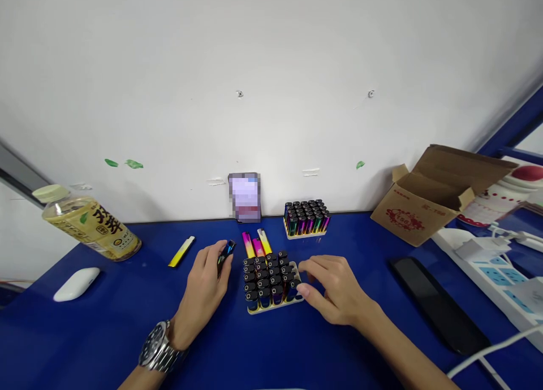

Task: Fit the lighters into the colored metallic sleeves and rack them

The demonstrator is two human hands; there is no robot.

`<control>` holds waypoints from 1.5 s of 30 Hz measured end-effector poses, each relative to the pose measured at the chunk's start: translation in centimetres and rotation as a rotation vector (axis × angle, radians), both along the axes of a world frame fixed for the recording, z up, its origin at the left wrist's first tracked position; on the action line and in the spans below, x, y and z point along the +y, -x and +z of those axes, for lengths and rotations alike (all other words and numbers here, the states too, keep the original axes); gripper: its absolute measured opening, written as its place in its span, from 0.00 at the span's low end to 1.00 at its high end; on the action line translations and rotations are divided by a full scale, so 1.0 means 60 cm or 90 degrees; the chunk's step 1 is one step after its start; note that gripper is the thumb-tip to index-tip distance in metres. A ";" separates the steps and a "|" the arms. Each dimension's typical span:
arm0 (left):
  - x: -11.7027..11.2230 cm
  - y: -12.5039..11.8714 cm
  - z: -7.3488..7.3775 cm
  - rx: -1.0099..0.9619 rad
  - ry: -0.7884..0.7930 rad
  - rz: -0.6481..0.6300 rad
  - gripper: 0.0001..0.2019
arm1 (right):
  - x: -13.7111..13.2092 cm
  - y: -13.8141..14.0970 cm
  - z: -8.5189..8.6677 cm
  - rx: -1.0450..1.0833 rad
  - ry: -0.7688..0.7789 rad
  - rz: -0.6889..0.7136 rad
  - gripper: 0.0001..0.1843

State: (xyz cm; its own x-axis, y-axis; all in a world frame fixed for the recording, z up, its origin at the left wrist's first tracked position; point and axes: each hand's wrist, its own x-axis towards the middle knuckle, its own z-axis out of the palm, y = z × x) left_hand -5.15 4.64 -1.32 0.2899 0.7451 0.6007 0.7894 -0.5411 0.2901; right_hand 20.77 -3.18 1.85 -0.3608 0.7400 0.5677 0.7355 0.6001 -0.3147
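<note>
A: "Blue tabletop [229, 350], white wall [297, 51] behind. The hands?"

B: "The left hand [210, 274] grasps a shiny dark-blue plastic lighter [227, 252], left of the pale holed tray [271, 307] of upright black-topped lighters [263, 284]. The right hand [335, 291] curls at the tray's right edge; whether it grips anything can't be told."

A: "Risks?"

B: "A knuckle nudging that edge might tip lighters over; a loose pinch could drop the left one."

The left hand [207, 277] and right hand [333, 285] are bare, as are both forearms. On the left wrist sits a chunky round wristwatch [153, 343], its face dark, its bezel ringed with pale marks too small to read. The bracelet [168, 358] is shiny silver metal in broad links.
</note>
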 end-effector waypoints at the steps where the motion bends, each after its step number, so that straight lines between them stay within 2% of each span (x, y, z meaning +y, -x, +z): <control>1: -0.008 -0.005 0.008 -0.035 -0.020 -0.004 0.14 | 0.000 0.003 0.001 0.034 -0.017 -0.015 0.15; 4: -0.040 -0.024 0.036 -0.146 -0.065 -0.036 0.12 | -0.002 0.020 0.015 0.130 -0.071 -0.046 0.10; 6: -0.065 -0.038 0.057 -0.220 -0.082 -0.106 0.10 | -0.008 0.040 0.031 0.167 -0.068 -0.043 0.10; 9: -0.098 -0.057 0.083 -0.241 -0.085 -0.253 0.09 | -0.024 0.076 0.052 0.178 0.001 -0.013 0.18; 12: -0.112 -0.065 0.092 -0.200 -0.109 -0.339 0.07 | -0.036 0.102 0.058 0.277 0.067 0.021 0.15; 15: -0.104 -0.060 0.087 -0.141 -0.138 -0.352 0.11 | -0.027 0.097 0.051 0.499 0.092 0.007 0.12; 18: -0.091 -0.052 0.085 -0.088 -0.124 -0.313 0.09 | 0.010 0.063 0.035 0.768 0.087 -0.055 0.12; 20: -0.089 -0.054 0.090 -0.039 -0.129 -0.303 0.10 | 0.042 0.037 0.018 0.879 0.147 -0.031 0.11; 22: -0.094 -0.062 0.096 0.042 -0.166 -0.326 0.13 | 0.071 0.019 -0.004 0.936 0.236 -0.013 0.11; 25: -0.110 -0.080 0.098 0.163 -0.237 -0.328 0.18 | 0.098 0.015 -0.041 0.968 0.419 -0.007 0.19; 28: -0.123 -0.091 0.084 0.213 -0.246 -0.274 0.20 | 0.105 0.025 -0.066 0.964 0.494 -0.016 0.27; 33: -0.128 -0.096 0.060 0.206 -0.223 -0.228 0.19 | 0.100 0.028 -0.075 0.921 0.465 -0.001 0.30; 39: -0.127 -0.106 0.063 0.166 -0.247 -0.229 0.18 | 0.097 0.026 -0.080 0.876 0.456 0.007 0.29; 43: -0.108 -0.078 0.058 0.136 -0.240 -0.279 0.17 | 0.098 0.026 -0.079 0.910 0.483 0.020 0.28; 45: -0.086 -0.056 0.051 0.069 -0.224 -0.240 0.13 | 0.098 0.025 -0.078 0.915 0.490 0.025 0.28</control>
State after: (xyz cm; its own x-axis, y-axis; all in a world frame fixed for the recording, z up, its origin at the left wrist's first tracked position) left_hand -1.80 -0.50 1.74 0.5729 0.3353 0.7480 0.5364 -0.8433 -0.0328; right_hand 19.29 2.70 -2.82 0.0854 0.9954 -0.0443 -0.4229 -0.0040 -0.9062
